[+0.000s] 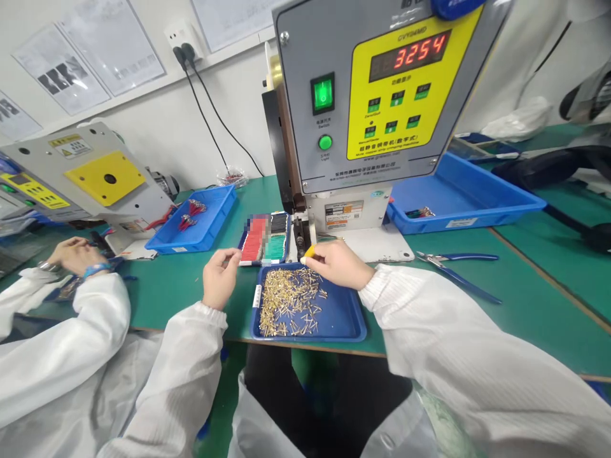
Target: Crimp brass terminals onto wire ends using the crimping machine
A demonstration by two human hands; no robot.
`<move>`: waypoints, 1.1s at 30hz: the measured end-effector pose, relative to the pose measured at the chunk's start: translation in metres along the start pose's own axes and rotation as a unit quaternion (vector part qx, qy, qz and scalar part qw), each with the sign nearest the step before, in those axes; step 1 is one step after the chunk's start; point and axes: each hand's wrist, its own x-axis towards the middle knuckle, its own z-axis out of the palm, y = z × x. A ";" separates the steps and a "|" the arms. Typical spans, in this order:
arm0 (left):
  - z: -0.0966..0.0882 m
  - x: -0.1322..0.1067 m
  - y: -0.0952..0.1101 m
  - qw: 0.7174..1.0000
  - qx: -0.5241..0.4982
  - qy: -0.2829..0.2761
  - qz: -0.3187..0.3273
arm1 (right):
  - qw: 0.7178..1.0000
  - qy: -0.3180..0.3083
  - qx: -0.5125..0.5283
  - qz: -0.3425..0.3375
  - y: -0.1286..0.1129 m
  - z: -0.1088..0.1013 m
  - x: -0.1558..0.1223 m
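Okay, closest stuff first: the right hand (340, 264) is pinched narrow on a tiny yellow-tipped piece (310, 252), which sits at the fingertips with its long axis tilted up and left, toward the crimp head (300, 236). That right hand is clearly the nearer one to the crimp head. The left hand (220, 277) hangs over the corner of the tray with its fingers bunched narrow, but I can't tell if it's holding anything. Right below them is a blue tray (356, 324) with a loose heap of brass pins (286, 302), way too many to count and lying every which way. Just past that is a box of sleeving (265, 238) in red, green and black, partly blurred out. Then there's the one crimping machine (372, 95) dead ahead, with its display showing 3254. Off to the right are a single pair of blue-handled pliers (458, 270) and a second blue tray (458, 197), and on the left a third blue tray (191, 219) with two bunches of red wires. Farther left, a co-worker's hand (71, 254) works beside a second crimping machine (90, 172).
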 end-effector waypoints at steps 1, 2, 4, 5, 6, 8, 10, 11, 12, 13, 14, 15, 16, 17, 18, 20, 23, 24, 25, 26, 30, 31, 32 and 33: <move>0.007 0.015 0.006 1.000 0.001 0.004 0.025 | 1.000 -0.006 -0.010 -0.011 -0.001 0.001 0.000; 0.015 0.030 0.013 0.999 0.002 0.006 0.047 | 1.000 -0.011 -0.018 -0.020 -0.002 0.001 0.000; 0.035 0.058 0.025 0.997 -0.005 0.010 0.081 | 0.999 -0.019 -0.025 -0.034 -0.003 0.002 -0.001; 0.046 0.070 0.030 0.996 -0.011 0.009 0.088 | 0.999 -0.020 -0.022 -0.038 -0.003 0.002 -0.001; 0.057 0.079 0.034 0.996 -0.020 0.009 0.090 | 0.999 -0.019 -0.017 -0.039 -0.003 0.003 -0.001; 0.078 0.091 0.037 0.996 -0.041 0.016 0.081 | 0.999 -0.017 -0.012 -0.036 -0.003 0.003 -0.001; 0.094 0.092 0.034 0.995 -0.064 0.024 0.072 | 0.999 -0.020 -0.009 -0.029 -0.003 0.003 0.000; 0.100 0.091 0.031 0.994 -0.078 0.022 0.068 | 0.999 -0.023 -0.007 -0.027 -0.003 0.003 0.000; 0.104 0.088 0.027 0.994 -0.092 0.012 0.065 | 0.999 -0.026 -0.002 -0.024 -0.004 0.003 0.000; 0.106 0.084 0.023 0.992 -0.106 -0.001 0.061 | 0.999 -0.031 0.004 -0.024 -0.004 0.003 0.001; 0.107 0.080 0.020 0.991 -0.116 -0.016 0.059 | 0.999 -0.036 0.011 -0.023 -0.004 0.003 0.001; 0.106 0.077 0.017 0.990 -0.123 -0.028 0.056 | 0.999 -0.042 0.015 -0.022 -0.004 0.003 0.001; 0.105 0.074 0.016 0.990 -0.124 -0.036 0.053 | 0.998 -0.047 0.019 -0.021 -0.005 0.003 0.000; 0.103 0.071 0.015 0.991 -0.120 -0.040 0.051 | 0.998 -0.053 0.024 -0.021 -0.005 0.003 0.000; 0.102 0.070 0.016 0.992 -0.112 -0.041 0.048 | 0.998 -0.058 0.027 -0.020 -0.005 0.003 0.000; 0.100 0.068 0.018 0.994 -0.086 -0.042 0.052 | 0.998 -0.063 0.027 -0.014 -0.005 0.003 -0.001; 0.102 0.068 0.020 0.995 -0.069 -0.040 0.065 | 0.998 -0.054 0.010 -0.008 -0.002 0.004 -0.002; 0.104 0.068 0.021 0.995 -0.067 -0.040 0.065 | 0.999 -0.048 0.005 -0.009 0.000 0.004 -0.002; 0.104 0.068 0.021 0.995 -0.066 -0.040 0.064 | 0.999 -0.043 0.002 -0.011 0.001 0.004 -0.002; 0.105 0.067 0.022 0.995 -0.066 -0.039 0.064 | 0.999 -0.039 0.001 -0.013 0.002 0.004 -0.003; 0.104 0.065 0.024 0.995 -0.067 -0.038 0.064 | 0.999 -0.034 0.007 -0.013 0.001 0.004 -0.002; 0.104 0.065 0.024 0.995 -0.068 -0.038 0.064 | 0.999 -0.031 0.008 -0.013 0.001 0.004 -0.002; 0.104 0.065 0.023 0.995 -0.070 -0.039 0.063 | 0.999 -0.029 0.008 -0.013 0.001 0.004 -0.002; 0.103 0.065 0.023 0.995 -0.072 -0.040 0.063 | 1.000 -0.026 0.005 -0.014 0.000 0.004 -0.001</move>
